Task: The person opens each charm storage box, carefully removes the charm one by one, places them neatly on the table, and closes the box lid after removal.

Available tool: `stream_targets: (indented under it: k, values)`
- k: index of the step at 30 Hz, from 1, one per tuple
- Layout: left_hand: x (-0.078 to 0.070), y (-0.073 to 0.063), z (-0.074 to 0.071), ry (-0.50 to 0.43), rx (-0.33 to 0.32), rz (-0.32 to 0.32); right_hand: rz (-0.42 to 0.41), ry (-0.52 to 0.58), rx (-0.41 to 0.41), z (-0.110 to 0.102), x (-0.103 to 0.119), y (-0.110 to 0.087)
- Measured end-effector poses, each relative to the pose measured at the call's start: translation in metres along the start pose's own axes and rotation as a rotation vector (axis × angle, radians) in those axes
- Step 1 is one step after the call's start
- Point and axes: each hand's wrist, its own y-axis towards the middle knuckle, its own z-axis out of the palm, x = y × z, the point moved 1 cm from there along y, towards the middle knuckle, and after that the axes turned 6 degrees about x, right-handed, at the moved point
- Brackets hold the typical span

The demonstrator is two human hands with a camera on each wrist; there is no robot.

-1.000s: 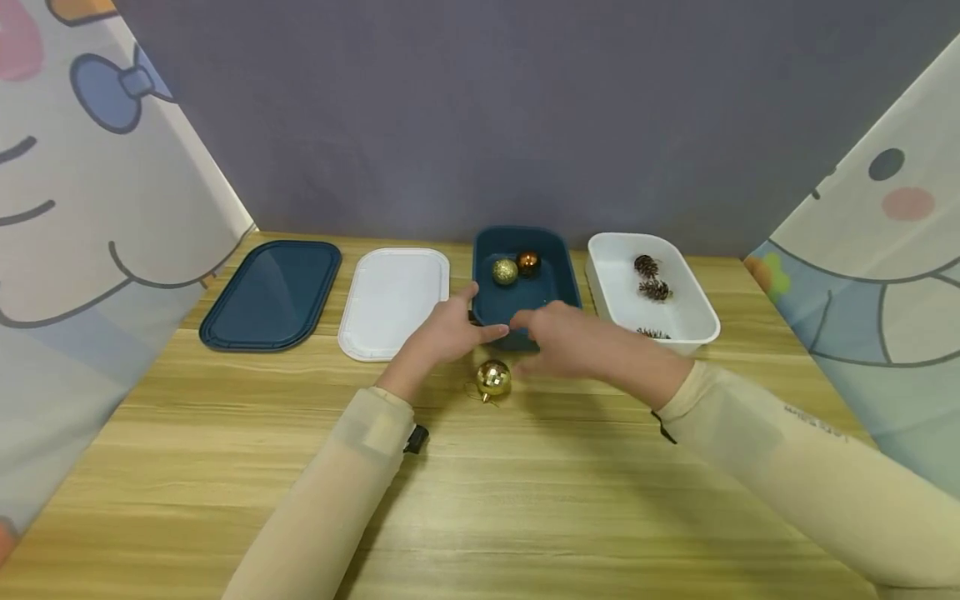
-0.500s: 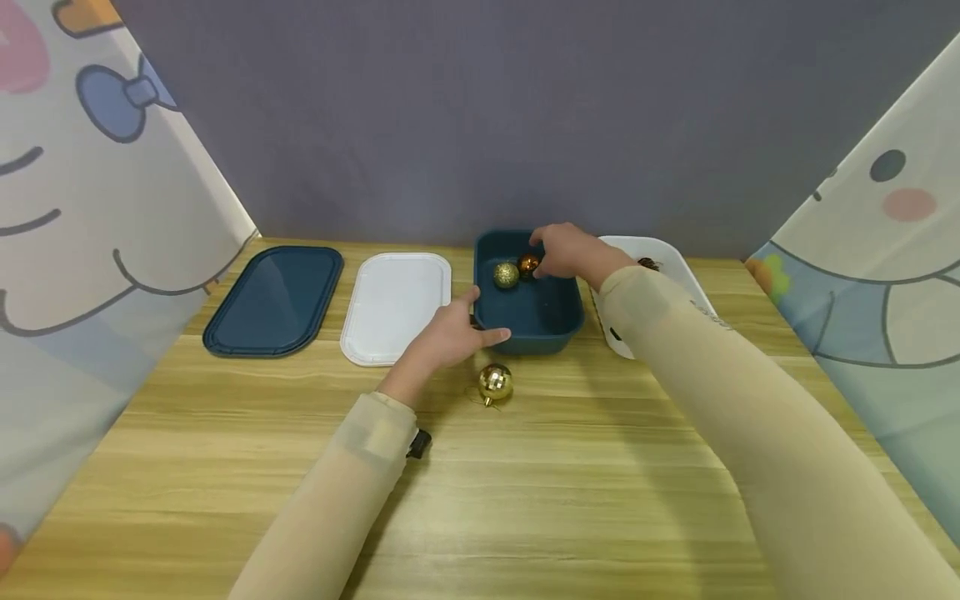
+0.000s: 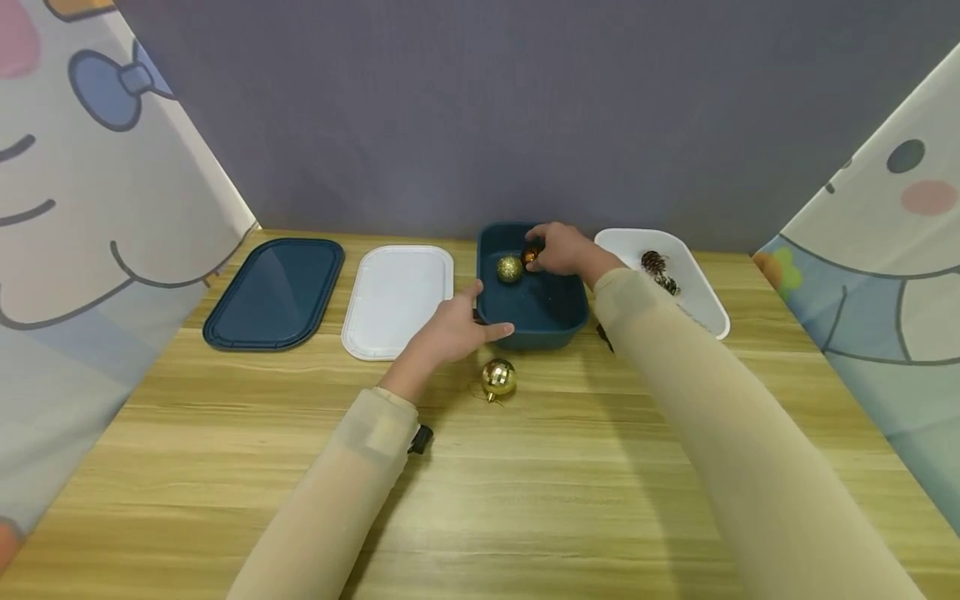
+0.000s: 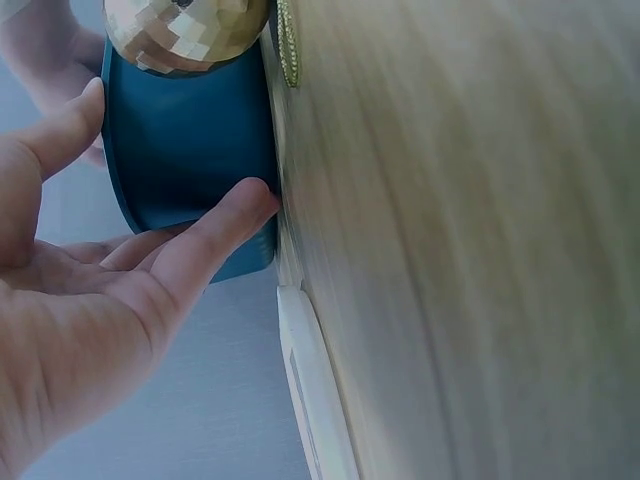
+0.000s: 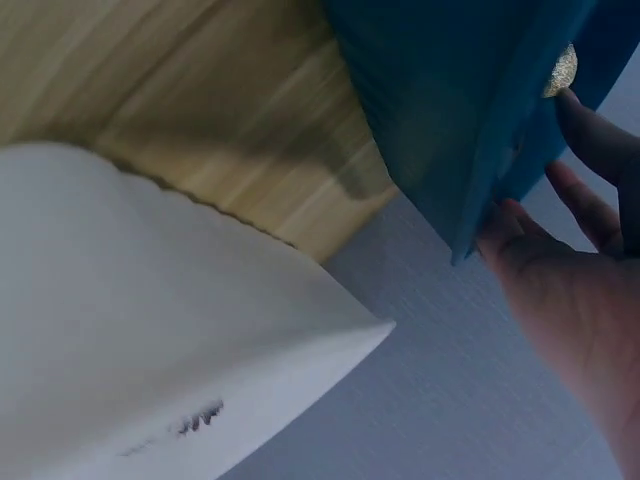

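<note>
- One copper ball [image 3: 529, 256] lies between the fingertips of the right hand [image 3: 564, 248], toward the far end inside the blue bin [image 3: 547, 340]; the fingers are bent around it with a small gap, partly hiding it, and whether they pinch it I cannot tell.
- Just left of those fingers, also inside the blue bin, sits a glittery gold ball [image 3: 509, 269].
- The left hand [image 3: 448, 332] is at the near left corner of the blue bin, thumb and fingers spread wide and fairly straight; the left wrist view shows fingertips touching the bin's wall and rim.
- The right hand comes in over the right side of the blue bin, palm turned down, its forearm slanting up from the lower right in a cream sleeve [image 3: 705, 400].
- The left forearm reaches from the lower left toward the blue bin, low over the table [image 3: 525, 517].
- Just in front of the blue bin lies a faceted gold ball [image 3: 498, 377] with a loop of cord.
- Right of the blue bin stands a white bin [image 3: 622, 243] with pine cones [image 3: 654, 263], partly behind the right sleeve.
- Left of the blue bin lies a white lid [image 3: 397, 302], and farther left a dark blue lid [image 3: 273, 293].
</note>
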Motion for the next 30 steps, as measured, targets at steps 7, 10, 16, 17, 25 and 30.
stream_targets:
  k: [7, 10, 16, 17, 25, 30]
  values:
    - [0.000, -0.001, 0.001, -0.007, -0.005, 0.003, -0.019, 0.003, -0.013, 0.008, -0.004, 0.006]
    - [0.000, -0.002, 0.003, -0.008, -0.001, 0.002, -0.018, -0.011, 0.005, 0.012, -0.006, 0.006]
    - [0.001, -0.002, 0.003, 0.004, 0.000, 0.006, -0.018, -0.033, -0.011, 0.015, -0.004, 0.004]
    - [0.001, -0.002, 0.002, 0.005, 0.000, 0.006, -0.018, -0.041, -0.016, 0.015, -0.003, 0.003]
    - [0.003, -0.001, 0.001, 0.018, -0.005, 0.003, -0.012, -0.114, 0.021, 0.016, 0.000, 0.003]
    - [0.006, 0.000, 0.001, 0.008, -0.004, 0.003, -0.008, -0.131, 0.032, 0.020, 0.000, 0.004]
